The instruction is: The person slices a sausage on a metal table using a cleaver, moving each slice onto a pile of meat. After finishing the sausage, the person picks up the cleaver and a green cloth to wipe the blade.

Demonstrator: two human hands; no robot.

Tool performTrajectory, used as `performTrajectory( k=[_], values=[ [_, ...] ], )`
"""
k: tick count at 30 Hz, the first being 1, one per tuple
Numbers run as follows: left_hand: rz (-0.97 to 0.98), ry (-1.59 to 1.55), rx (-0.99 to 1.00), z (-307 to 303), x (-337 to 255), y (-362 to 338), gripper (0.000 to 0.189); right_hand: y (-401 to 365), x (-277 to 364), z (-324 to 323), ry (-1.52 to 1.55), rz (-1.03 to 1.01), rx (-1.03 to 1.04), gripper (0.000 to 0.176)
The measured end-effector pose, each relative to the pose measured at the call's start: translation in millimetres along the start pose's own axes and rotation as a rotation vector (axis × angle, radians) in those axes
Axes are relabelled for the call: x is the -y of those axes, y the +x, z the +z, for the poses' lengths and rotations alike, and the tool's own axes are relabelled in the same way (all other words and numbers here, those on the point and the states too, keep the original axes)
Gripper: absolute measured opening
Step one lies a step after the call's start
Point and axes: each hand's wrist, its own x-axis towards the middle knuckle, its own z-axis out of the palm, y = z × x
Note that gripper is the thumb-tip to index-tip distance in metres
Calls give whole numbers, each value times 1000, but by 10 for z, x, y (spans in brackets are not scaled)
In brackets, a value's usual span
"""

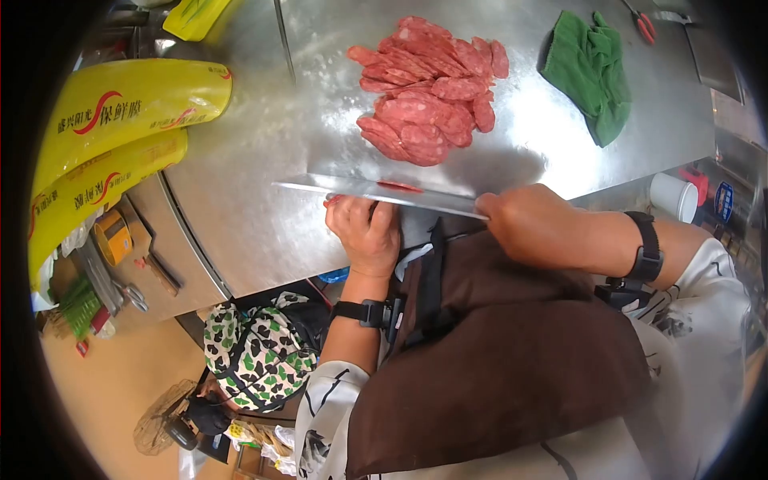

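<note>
My right hand point(524, 224) is wrapped round the handle end of a long-bladed knife point(360, 189), whose blade reaches left across the metal counter point(264, 232). A red slice point(400, 187) sticks to the blade. Behind the blade, my left hand point(364, 228) has its fingers curled round a red piece of sausage point(333, 199), of which only a little shows. A heap of red sausage slices point(428, 96) lies on the counter beyond the knife, apart from both hands.
A green cloth point(590, 76) lies at the right, near red-handled scissors point(644, 28). Yellow film boxes point(128, 108) stand at the left. Below them are a yellow tape roll point(114, 238) and more scissors point(132, 294). A white cup point(674, 198) is at the right edge.
</note>
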Motion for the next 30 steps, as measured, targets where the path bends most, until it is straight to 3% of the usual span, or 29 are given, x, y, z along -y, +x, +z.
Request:
performTrajectory(
  k=[7, 13, 19, 22, 30],
  values=[
    [9, 16, 21, -16, -19, -24, 37, 260, 47, 70, -25, -159, -104, 11],
    [-29, -27, 9, -53, -56, 29, 33, -31, -132, 84, -22, -69, -71, 15],
    [-26, -29, -19, -51, -69, 34, 30, -264, -196, 69, 39, 37, -258, 12],
    [-32, -59, 47, -68, -53, -7, 32, -365, -129, 59, -41, -48, -250, 10],
    [-28, -15, 13, -49, -32, -67, 29, -619, 16, -60, -58, -46, -110, 7]
  ],
)
